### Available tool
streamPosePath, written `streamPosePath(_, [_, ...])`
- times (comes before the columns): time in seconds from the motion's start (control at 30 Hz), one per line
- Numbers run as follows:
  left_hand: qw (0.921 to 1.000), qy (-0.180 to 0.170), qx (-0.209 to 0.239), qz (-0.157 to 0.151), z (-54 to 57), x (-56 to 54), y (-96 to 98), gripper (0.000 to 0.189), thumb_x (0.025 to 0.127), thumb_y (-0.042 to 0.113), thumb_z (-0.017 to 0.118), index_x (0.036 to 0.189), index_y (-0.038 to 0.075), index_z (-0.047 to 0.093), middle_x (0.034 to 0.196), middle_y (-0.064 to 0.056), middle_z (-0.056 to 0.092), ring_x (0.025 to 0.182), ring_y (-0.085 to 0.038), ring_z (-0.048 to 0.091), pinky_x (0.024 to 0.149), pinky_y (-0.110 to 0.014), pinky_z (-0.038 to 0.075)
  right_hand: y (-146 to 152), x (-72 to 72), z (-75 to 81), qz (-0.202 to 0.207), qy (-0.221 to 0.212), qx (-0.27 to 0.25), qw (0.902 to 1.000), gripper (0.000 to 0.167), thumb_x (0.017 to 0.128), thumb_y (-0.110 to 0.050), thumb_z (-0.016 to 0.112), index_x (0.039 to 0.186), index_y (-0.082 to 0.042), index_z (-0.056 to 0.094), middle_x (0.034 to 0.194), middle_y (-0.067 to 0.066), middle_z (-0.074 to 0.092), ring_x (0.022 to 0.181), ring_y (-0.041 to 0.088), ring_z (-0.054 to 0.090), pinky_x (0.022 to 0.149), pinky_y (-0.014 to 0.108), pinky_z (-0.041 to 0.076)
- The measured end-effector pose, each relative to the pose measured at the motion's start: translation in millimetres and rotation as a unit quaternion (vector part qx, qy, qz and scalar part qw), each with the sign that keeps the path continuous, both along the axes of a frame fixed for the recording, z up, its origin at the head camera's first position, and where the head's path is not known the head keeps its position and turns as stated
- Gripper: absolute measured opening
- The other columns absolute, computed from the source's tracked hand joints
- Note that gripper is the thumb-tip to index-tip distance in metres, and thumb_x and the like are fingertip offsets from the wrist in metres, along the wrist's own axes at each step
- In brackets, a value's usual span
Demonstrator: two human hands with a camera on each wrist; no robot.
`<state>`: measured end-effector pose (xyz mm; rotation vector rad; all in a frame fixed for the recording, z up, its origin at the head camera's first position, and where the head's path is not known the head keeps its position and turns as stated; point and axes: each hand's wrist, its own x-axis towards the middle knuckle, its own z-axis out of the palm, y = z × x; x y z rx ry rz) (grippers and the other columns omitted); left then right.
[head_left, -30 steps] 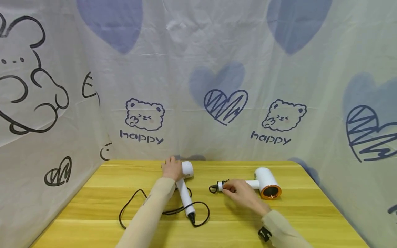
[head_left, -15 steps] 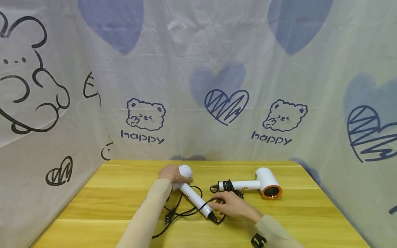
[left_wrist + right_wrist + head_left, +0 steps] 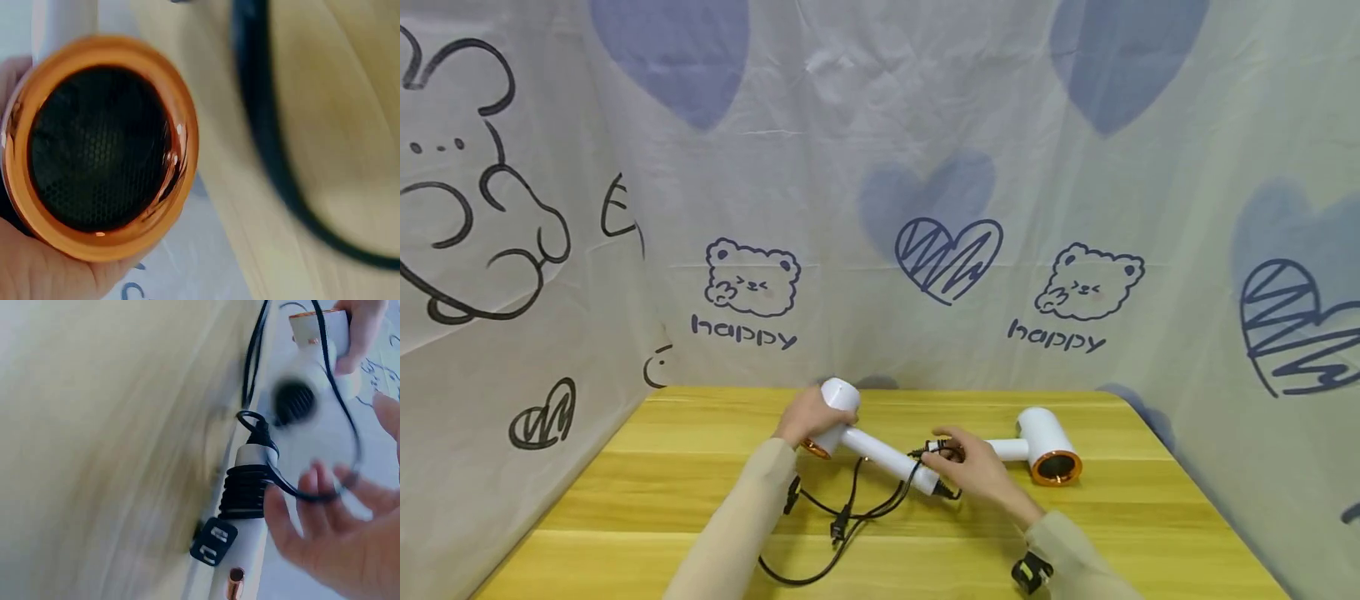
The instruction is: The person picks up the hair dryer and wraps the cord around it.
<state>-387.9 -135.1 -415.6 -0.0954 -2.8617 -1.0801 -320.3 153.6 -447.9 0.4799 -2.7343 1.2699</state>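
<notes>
My left hand [image 3: 808, 415] grips the barrel of a white hair dryer [image 3: 886, 457], its handle slanting down to the right. The dryer's orange-ringed mesh end [image 3: 103, 150] fills much of the left wrist view, my thumb beside it. From the handle's end runs a black power cord [image 3: 891, 507], which loops over the handle toward my right hand [image 3: 981, 473]. In the right wrist view the cord bends across my curled fingers [image 3: 309, 500], the thumb standing apart from them.
A second white hair dryer [image 3: 1047, 437] with an orange ring lies at the right, its cord [image 3: 242, 490] wound round its handle. A black plug [image 3: 839, 527] and loose cord lie on the wooden table [image 3: 625, 517]. A printed curtain [image 3: 850, 250] stands behind.
The left hand has turned its dryer, swinging the handle up and rightward. The right hand left the second dryer's handle, came down to the loose cord, then moved slightly up and right.
</notes>
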Motion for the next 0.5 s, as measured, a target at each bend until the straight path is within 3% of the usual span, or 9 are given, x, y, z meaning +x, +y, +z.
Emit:
streamPosePath(0.17, [0.9930, 0.032, 0.100, 0.055, 10.8, 12.3, 6.4, 0.074, 0.069, 0.040, 0.082, 0.122, -0.002, 0.051, 0.102, -0.018, 0.061, 0.081, -0.028, 0.062, 0.058, -0.031, 0.053, 1.9, -1.9, 5.5, -0.088, -0.043, -0.092, 0.9909, 0.099, 0.081, -0.052, 0.075, 0.155, -0.014, 0.021, 0.136, 0.023, 0.052, 0.111, 0.036, 0.060, 0.092, 0.049, 0.051])
streamPosePath(0.27, [0.9817, 0.037, 0.171, 0.076, 10.5, 20.2, 13.5, 0.075, 0.071, 0.038, 0.083, 0.127, 0.000, 0.050, 0.107, -0.019, 0.060, 0.085, -0.029, 0.062, 0.058, -0.031, 0.055, 0.9, 0.3, 7.8, -0.083, -0.118, -0.205, 0.9680, 0.114, 0.084, -0.047, 0.075, 0.156, -0.009, -0.004, 0.144, 0.031, 0.043, 0.117, 0.042, 0.059, 0.098, 0.053, 0.050])
streamPosePath(0.37, [0.9648, 0.031, 0.244, 0.094, 8.3, 27.6, 21.0, 0.077, 0.072, 0.036, 0.083, 0.129, 0.001, 0.047, 0.111, -0.019, 0.058, 0.088, -0.029, 0.063, 0.062, -0.033, 0.058, -0.8, 1.6, 9.2, -0.068, -0.161, -0.282, 0.9432, 0.116, 0.087, -0.038, 0.074, 0.154, -0.005, -0.016, 0.144, 0.033, 0.043, 0.111, 0.038, 0.064, 0.097, 0.051, 0.052])
streamPosePath(0.4, [0.9590, 0.028, 0.264, 0.100, 7.5, 29.5, 22.9, 0.079, 0.072, 0.036, 0.083, 0.130, 0.001, 0.045, 0.112, -0.019, 0.057, 0.089, -0.029, 0.063, 0.064, -0.033, 0.058, -1.2, 1.1, 9.8, -0.069, -0.154, -0.294, 0.9410, 0.115, 0.087, -0.036, 0.074, 0.154, -0.005, -0.014, 0.140, 0.030, 0.048, 0.110, 0.035, 0.065, 0.096, 0.048, 0.053])
streamPosePath(0.5, [0.9471, 0.022, 0.302, 0.107, 5.2, 34.7, 28.2, 0.082, 0.073, 0.037, 0.083, 0.131, -0.001, 0.039, 0.114, -0.021, 0.055, 0.091, -0.030, 0.062, 0.068, -0.035, 0.059, -0.9, -0.9, 11.9, -0.107, -0.072, -0.264, 0.9560, 0.107, 0.082, -0.037, 0.079, 0.153, -0.008, 0.005, 0.132, 0.025, 0.057, 0.099, 0.027, 0.070, 0.083, 0.039, 0.058])
